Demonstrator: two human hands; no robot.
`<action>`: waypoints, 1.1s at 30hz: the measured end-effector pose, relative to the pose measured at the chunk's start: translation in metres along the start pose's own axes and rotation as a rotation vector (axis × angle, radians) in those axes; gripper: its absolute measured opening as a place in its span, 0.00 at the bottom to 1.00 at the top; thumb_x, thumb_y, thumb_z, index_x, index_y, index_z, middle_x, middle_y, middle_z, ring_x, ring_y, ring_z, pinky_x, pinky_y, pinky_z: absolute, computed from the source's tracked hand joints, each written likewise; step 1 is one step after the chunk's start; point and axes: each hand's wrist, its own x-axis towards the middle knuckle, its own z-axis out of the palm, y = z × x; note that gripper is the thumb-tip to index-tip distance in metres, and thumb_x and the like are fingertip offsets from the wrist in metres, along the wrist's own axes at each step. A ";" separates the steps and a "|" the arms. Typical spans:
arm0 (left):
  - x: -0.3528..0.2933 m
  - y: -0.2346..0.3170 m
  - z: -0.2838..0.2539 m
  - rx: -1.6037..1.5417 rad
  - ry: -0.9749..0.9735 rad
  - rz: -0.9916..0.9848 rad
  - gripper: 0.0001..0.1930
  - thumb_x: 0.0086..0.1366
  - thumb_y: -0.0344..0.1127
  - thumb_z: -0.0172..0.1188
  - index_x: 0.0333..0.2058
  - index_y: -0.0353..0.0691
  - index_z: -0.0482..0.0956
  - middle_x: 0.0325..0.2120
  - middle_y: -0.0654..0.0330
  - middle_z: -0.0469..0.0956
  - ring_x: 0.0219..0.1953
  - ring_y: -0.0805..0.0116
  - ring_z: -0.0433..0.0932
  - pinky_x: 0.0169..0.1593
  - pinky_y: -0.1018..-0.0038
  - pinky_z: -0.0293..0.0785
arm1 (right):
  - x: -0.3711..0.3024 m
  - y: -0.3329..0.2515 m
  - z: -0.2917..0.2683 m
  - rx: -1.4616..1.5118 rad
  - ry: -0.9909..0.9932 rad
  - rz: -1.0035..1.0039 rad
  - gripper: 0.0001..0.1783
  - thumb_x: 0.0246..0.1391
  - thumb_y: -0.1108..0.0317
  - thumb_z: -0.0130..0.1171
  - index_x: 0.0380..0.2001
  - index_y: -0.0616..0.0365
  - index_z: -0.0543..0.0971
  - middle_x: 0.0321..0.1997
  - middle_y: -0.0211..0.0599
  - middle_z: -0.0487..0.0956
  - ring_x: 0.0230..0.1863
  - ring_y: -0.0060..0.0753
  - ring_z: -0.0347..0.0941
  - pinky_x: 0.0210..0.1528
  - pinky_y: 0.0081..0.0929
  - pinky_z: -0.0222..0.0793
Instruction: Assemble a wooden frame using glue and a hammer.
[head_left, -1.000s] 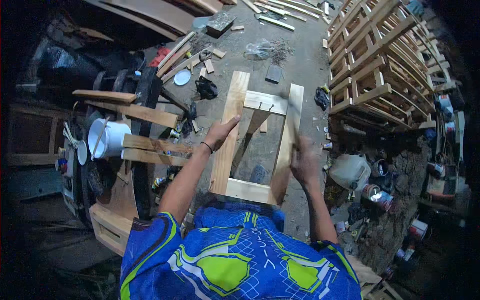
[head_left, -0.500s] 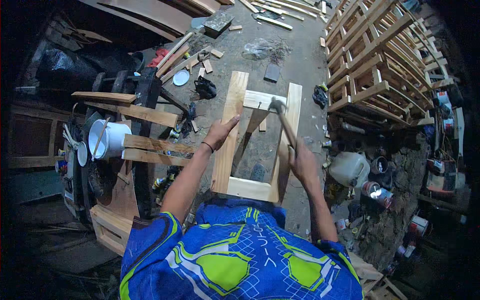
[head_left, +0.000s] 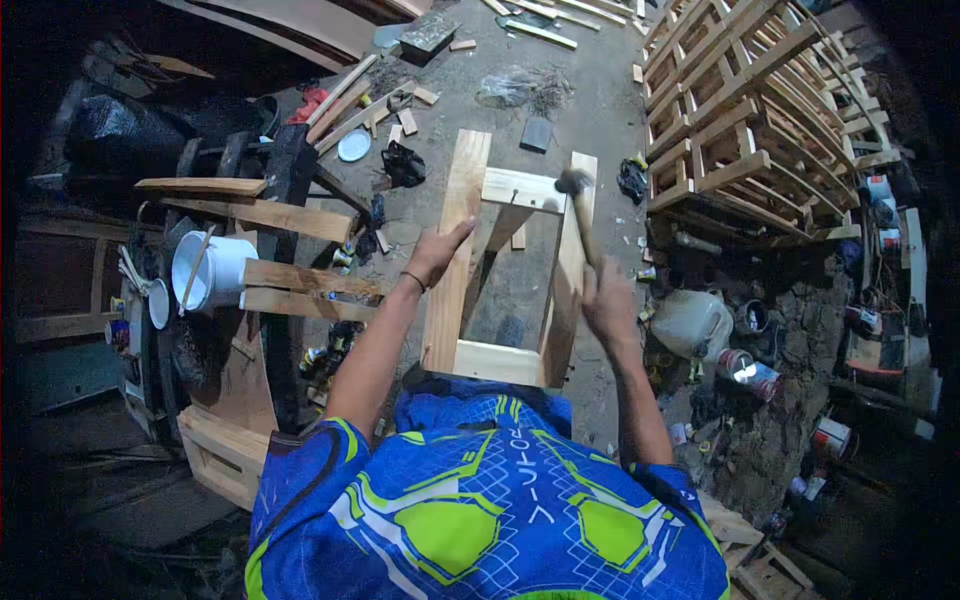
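A pale wooden frame (head_left: 455,235) of two long rails and two cross pieces stands in front of me on the concrete floor. My left hand (head_left: 437,252) rests on its left rail, fingers spread over the wood. My right hand (head_left: 606,297) is closed around the handle of a hammer (head_left: 580,205). The hammer's dark head sits at the far end of the right rail, next to the upper cross piece.
Stacked wooden crates (head_left: 745,110) rise at the right. A white bucket (head_left: 212,272) and loose planks (head_left: 262,215) lie at the left. Wood offcuts, a plastic jug (head_left: 690,322) and tins litter the floor around me.
My right hand, first resting on the right rail, has swung the hammer down so its head now meets the far end of that rail. My left hand stays on the left rail.
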 end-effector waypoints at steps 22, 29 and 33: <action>0.018 -0.025 0.000 -0.078 0.064 0.006 0.32 0.63 0.59 0.67 0.46 0.27 0.83 0.34 0.60 0.81 0.35 0.70 0.76 0.41 0.72 0.74 | -0.011 -0.038 -0.026 0.233 0.552 -0.614 0.22 0.66 0.45 0.50 0.38 0.55 0.70 0.32 0.37 0.72 0.35 0.42 0.70 0.40 0.34 0.67; 0.007 -0.014 -0.001 -0.193 -0.045 -0.139 0.32 0.62 0.60 0.68 0.45 0.30 0.82 0.32 0.61 0.80 0.30 0.74 0.76 0.34 0.73 0.75 | -0.010 -0.010 -0.012 0.182 0.563 -0.385 0.14 0.67 0.57 0.52 0.44 0.57 0.75 0.31 0.42 0.74 0.36 0.44 0.71 0.39 0.35 0.68; 0.000 -0.011 0.000 -0.099 -0.006 -0.109 0.32 0.63 0.59 0.67 0.46 0.30 0.81 0.34 0.60 0.81 0.30 0.74 0.77 0.35 0.74 0.77 | -0.017 -0.010 -0.014 0.986 0.468 -0.534 0.12 0.61 0.59 0.60 0.39 0.54 0.73 0.37 0.38 0.72 0.37 0.34 0.69 0.41 0.31 0.66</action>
